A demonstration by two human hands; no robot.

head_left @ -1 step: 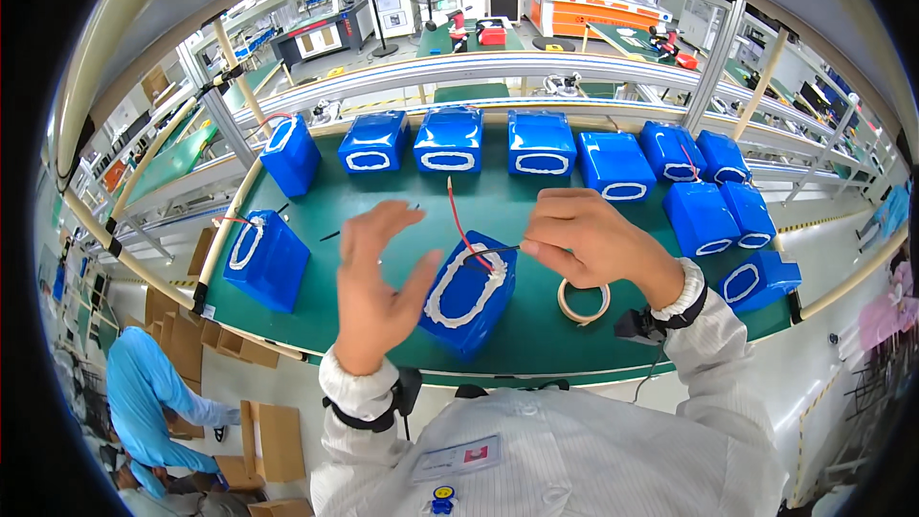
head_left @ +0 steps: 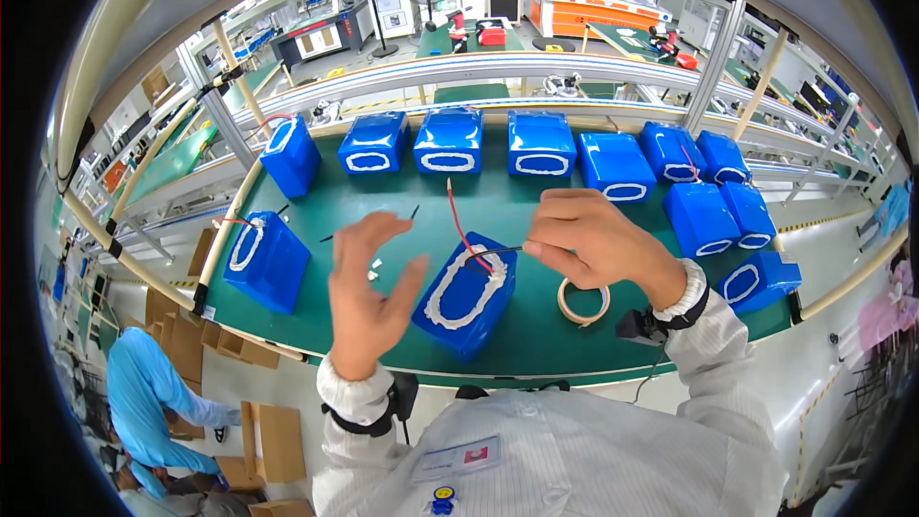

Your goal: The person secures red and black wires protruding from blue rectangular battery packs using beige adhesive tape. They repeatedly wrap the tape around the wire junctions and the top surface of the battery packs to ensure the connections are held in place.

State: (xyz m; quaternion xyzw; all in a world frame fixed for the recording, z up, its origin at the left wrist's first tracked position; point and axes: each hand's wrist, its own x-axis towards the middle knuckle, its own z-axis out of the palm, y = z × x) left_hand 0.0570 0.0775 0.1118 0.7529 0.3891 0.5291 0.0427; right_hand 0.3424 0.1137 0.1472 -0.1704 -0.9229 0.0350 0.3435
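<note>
A blue-wrapped battery pack (head_left: 466, 302) stands tilted in front of me, with a ring of white sealant on its top face. A red wire (head_left: 458, 218) rises from it toward the far side. My right hand (head_left: 579, 237) pinches the pack's black wire (head_left: 498, 251) between thumb and fingers, drawing it out to the right. To the left of the pack, my left hand (head_left: 371, 297) hovers over the table with fingers spread and nothing in it. Small white scraps (head_left: 374, 269) and a short black piece (head_left: 415, 212) lie on the green tabletop near that hand.
A roll of tape (head_left: 583, 303) lies right of the pack. Several more blue packs (head_left: 450, 142) line the far edge; others stand at the left (head_left: 267, 263) and right (head_left: 759, 280). Pale tube rails frame the table. A person in blue (head_left: 158, 383) is beside cardboard boxes (head_left: 273, 440) at lower left.
My left hand has shifted slightly left and down, away from the pack, uncovering white scraps on the table. My right hand keeps its pinch on the black wire, nearly still.
</note>
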